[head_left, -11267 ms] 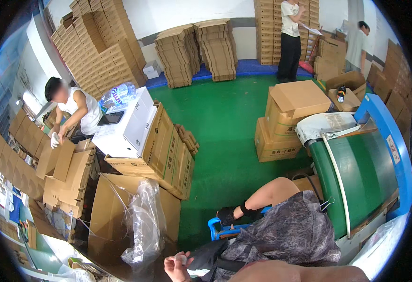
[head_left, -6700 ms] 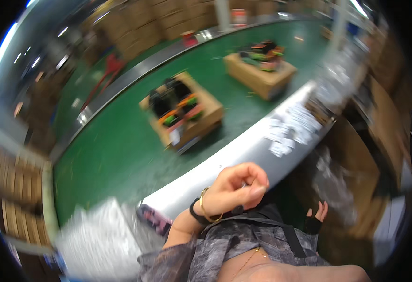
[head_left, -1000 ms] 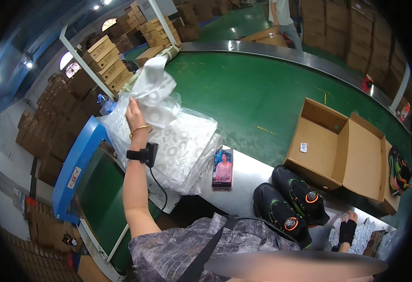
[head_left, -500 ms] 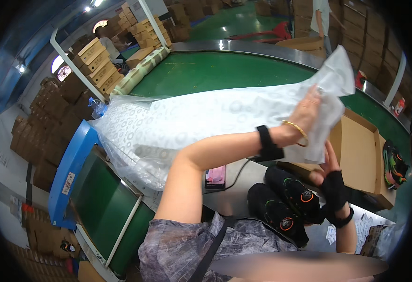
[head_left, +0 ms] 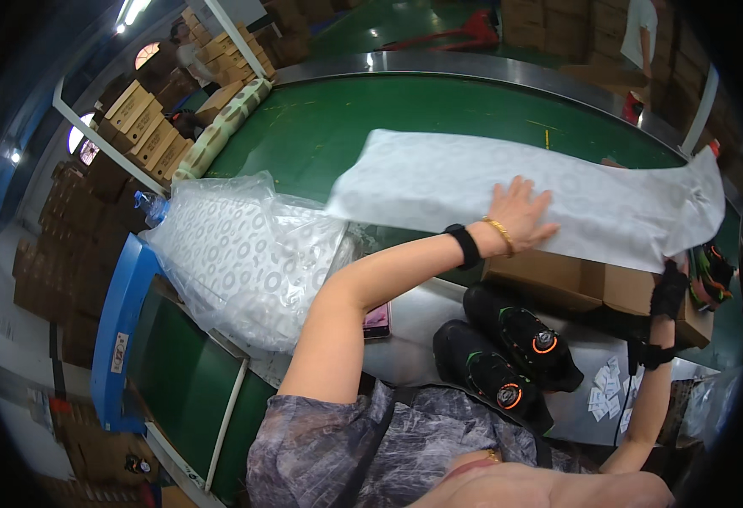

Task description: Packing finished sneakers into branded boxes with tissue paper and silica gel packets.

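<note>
A patterned sheet of white tissue paper point(head_left: 439, 173) stretches over the open brown shoebox point(head_left: 549, 279) and part of the green belt. My left hand point(head_left: 520, 216), fingers spread, lies on the sheet near its middle. At the sheet's near right corner, my right hand point(head_left: 670, 288) in a black fingerless glove grips the edge; its fingertips are partly hidden by the paper. Two black shoes with orange-ringed dials, the nearer shoe point(head_left: 490, 377) and the farther shoe point(head_left: 524, 334), lie side by side on the metal table in front of me.
A clear plastic bag point(head_left: 244, 254) of tissue sheets lies at left, beside a bottle point(head_left: 151, 207). A phone point(head_left: 377, 322) is partly behind my left arm. Small white packets point(head_left: 606, 389) lie near the right. Another shoe point(head_left: 712, 275) is beyond the box. A person point(head_left: 640, 38) stands far right.
The tissue sheet has come off the bag's stack and swung right, now over the shoebox. My left hand has opened flat on it. My right hand has moved right to the sheet's corner.
</note>
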